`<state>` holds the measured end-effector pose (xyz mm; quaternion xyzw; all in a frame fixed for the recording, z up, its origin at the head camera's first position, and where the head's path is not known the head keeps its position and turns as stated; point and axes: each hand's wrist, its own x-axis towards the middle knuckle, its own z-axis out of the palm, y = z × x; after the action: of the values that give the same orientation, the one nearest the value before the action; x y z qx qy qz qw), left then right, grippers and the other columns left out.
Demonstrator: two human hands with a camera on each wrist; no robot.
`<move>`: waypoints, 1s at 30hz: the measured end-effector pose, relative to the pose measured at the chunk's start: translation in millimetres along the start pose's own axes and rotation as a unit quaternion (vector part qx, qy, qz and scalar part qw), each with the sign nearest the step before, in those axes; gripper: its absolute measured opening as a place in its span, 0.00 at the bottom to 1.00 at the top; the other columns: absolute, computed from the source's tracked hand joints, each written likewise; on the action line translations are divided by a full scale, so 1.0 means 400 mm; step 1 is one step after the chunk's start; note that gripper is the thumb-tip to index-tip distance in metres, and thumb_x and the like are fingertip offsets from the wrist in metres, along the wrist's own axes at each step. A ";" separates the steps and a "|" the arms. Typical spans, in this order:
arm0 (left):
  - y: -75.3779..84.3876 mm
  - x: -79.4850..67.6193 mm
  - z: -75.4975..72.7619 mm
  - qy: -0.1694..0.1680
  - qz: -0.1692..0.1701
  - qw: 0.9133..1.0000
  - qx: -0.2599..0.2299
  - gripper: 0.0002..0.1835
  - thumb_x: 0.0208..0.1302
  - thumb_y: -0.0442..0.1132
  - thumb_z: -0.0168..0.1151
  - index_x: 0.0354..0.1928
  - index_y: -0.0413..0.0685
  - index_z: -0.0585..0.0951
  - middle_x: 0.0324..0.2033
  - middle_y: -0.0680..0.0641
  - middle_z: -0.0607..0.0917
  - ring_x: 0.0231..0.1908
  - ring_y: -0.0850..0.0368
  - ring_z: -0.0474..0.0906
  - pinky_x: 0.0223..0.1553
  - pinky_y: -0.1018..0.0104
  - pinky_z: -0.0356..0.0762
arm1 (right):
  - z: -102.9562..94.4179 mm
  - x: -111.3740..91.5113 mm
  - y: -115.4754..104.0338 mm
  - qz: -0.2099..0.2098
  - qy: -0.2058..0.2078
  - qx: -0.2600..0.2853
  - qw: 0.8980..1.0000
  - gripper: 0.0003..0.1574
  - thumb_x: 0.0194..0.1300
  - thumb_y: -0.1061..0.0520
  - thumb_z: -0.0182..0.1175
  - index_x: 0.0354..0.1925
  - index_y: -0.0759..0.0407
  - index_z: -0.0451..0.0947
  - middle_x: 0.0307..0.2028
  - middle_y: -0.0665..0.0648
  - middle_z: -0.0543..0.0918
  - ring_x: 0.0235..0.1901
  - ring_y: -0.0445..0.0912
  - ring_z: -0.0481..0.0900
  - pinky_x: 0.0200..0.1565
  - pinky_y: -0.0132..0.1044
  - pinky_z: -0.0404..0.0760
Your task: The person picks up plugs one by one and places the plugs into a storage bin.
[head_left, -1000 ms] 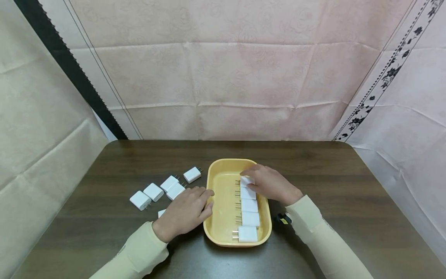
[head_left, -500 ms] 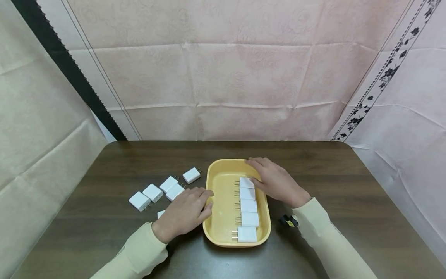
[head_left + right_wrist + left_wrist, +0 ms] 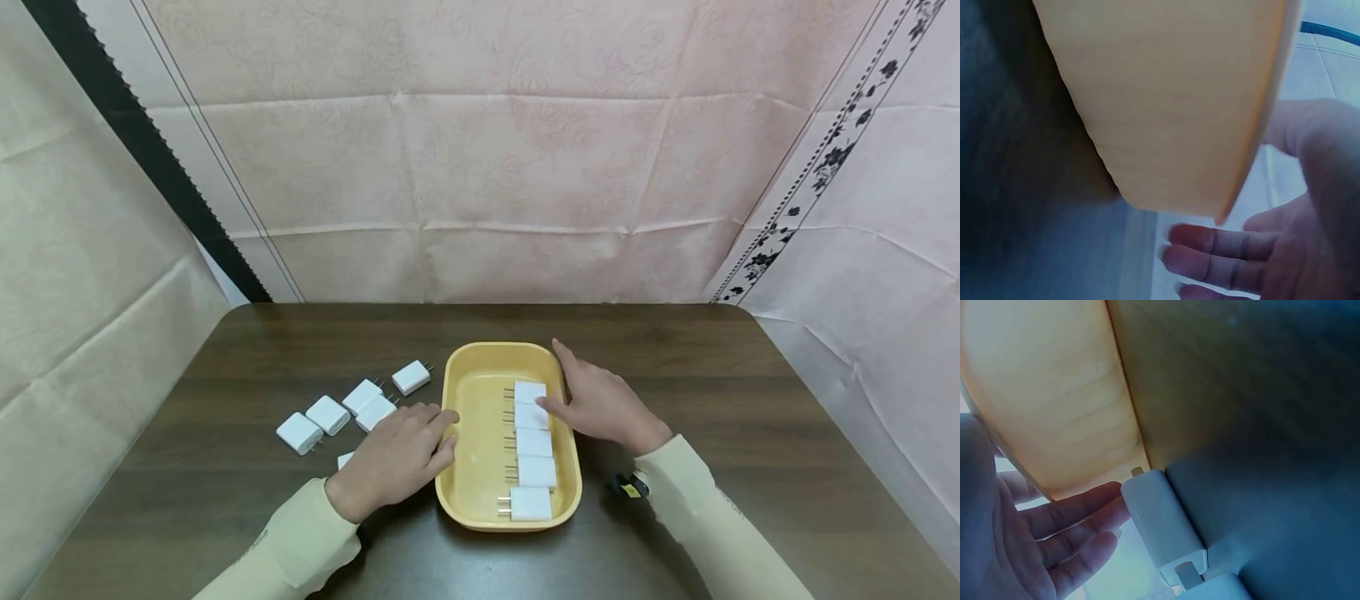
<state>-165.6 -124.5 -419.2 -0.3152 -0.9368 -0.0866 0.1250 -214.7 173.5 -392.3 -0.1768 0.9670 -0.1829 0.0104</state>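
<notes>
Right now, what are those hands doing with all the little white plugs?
A person's left hand is at the left rim of a yellow tray. The right hand is at its right rim, its fingers holding no plug. Five white plugs lie in a row inside. Six more plugs show on the table, one partly hidden behind the left hand.

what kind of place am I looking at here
Probably a makeshift tabletop workspace: a dark wood-grain table, creased pale sheets behind it, and a yellow tray holding white plug adapters.
</notes>
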 end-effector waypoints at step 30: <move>-0.091 0.004 -0.058 -0.081 -0.021 0.996 0.001 0.22 0.65 0.46 0.66 0.58 0.46 0.80 0.44 0.50 0.88 0.38 0.58 0.83 0.45 0.58 0.82 | 0.040 -0.005 -0.013 0.023 -0.042 0.043 0.998 0.49 0.73 0.59 0.53 0.79 0.69 0.38 0.15 0.49 0.70 0.11 0.40 0.66 0.17 0.32 0.63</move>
<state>-184.8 -158.0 -399.5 -0.3009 -0.9505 -0.0622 0.0467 -209.5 164.0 -405.4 -0.1611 0.9608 -0.2167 0.0634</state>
